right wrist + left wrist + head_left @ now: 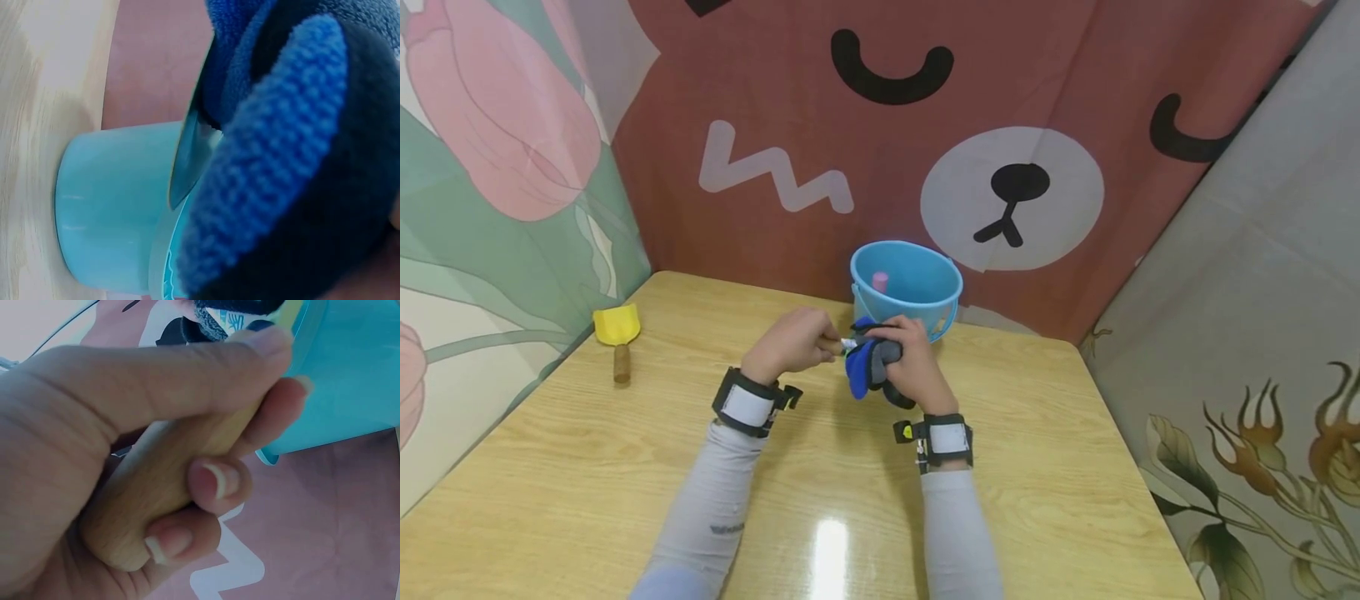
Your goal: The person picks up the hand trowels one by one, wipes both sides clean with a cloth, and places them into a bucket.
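My left hand (793,342) grips the wooden handle of a small shovel (162,469), thumb along the top and fingers curled underneath. A blue and grey fluffy cloth (859,371) is bunched in my right hand (917,367) and wraps over the shovel's head. In the right wrist view the thin edge of the blade (187,153) sticks out beside the cloth, and the rest of it is covered. Both hands are close together over the table, just in front of the light blue bucket (891,313).
Inside the bucket stands a pink piece (880,282). A yellow shovel (617,325) with a wooden handle lies at the table's left edge. The wooden table (625,467) meets a printed cloth backdrop (760,242) behind, with more printed cloth at both sides.
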Available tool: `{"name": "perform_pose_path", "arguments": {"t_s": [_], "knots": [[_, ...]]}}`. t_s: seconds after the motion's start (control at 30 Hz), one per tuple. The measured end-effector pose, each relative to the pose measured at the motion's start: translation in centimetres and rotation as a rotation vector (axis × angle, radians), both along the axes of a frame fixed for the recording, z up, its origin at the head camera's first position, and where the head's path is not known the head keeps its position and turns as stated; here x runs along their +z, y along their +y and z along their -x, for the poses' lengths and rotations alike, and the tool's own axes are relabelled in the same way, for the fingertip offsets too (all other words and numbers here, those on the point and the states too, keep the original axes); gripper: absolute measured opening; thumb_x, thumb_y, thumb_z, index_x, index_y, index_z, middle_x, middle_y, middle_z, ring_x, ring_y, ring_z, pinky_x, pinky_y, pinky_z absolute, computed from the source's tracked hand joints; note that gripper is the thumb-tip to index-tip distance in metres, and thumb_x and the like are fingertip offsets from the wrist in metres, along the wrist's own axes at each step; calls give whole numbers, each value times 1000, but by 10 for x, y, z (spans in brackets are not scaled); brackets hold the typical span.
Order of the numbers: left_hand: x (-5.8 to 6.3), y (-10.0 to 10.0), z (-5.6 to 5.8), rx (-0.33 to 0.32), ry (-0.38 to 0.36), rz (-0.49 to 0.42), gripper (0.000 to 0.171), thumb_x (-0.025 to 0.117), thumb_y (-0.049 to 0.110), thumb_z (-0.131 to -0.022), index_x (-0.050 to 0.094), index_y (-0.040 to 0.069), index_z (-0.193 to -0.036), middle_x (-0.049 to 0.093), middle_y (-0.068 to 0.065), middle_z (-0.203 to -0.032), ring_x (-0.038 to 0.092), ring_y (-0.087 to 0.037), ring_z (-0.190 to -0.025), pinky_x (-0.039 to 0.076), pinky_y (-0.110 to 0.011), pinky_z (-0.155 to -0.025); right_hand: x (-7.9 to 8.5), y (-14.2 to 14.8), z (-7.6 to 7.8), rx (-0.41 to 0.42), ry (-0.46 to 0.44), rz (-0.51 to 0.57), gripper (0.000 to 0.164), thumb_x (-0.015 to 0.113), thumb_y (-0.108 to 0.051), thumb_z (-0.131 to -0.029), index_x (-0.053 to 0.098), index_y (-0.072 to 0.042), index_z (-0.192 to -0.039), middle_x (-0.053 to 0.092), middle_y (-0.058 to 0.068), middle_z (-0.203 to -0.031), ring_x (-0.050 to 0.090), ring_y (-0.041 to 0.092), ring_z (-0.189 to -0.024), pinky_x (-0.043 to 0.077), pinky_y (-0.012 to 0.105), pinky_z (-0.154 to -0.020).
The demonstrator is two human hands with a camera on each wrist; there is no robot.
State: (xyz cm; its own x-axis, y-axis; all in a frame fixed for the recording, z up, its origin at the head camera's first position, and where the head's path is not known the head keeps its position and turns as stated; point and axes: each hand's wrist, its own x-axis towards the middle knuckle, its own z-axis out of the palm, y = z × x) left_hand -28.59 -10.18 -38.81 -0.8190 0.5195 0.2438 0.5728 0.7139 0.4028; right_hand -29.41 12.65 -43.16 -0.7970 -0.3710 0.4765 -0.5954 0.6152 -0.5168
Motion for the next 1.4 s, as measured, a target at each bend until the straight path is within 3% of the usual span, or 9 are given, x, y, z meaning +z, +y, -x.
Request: {"name": "perform_pose_path", "arguments": {"t_s": [0.13,0.5,0.83,1.4], "knots": [[0,0,0,-4,7,-1,6,83,6,-82,79,9,-79,64,6,-70,54,-11,-65,48,-30,-63,0,-2,-1,-7,-14,-37,45,63,15,-74,79,-12,-107,64,7,-112,48,29,-105,44,46,-91],[0,-2,0,-6,9,-25,2,82,6,-84,81,8,-84,71,5,-75,60,-9,-66,52,-31,-65,2,-2,-3,-66,-80,-77,50,58,19,-70,79,-9,-106,63,9,-112,49,31,-107,44,47,-93],[0,-4,2,-15,41,-1,17,83,4,-82,72,10,-70,56,6,-65,47,-10,-62,44,-29,-62,-1,0,-2,-105,-104,-83,50,61,17,-69,80,-10,-107,63,9,-111,49,30,-105,44,47,-91],[-1,-9,3,-4,54,-18,30,83,3,-82,62,12,-63,46,5,-61,42,-11,-60,37,-29,-59,-4,15,0,-142,-172,-59,50,61,17,-69,79,-8,-108,63,12,-112,51,31,-109,43,48,-94]]}}
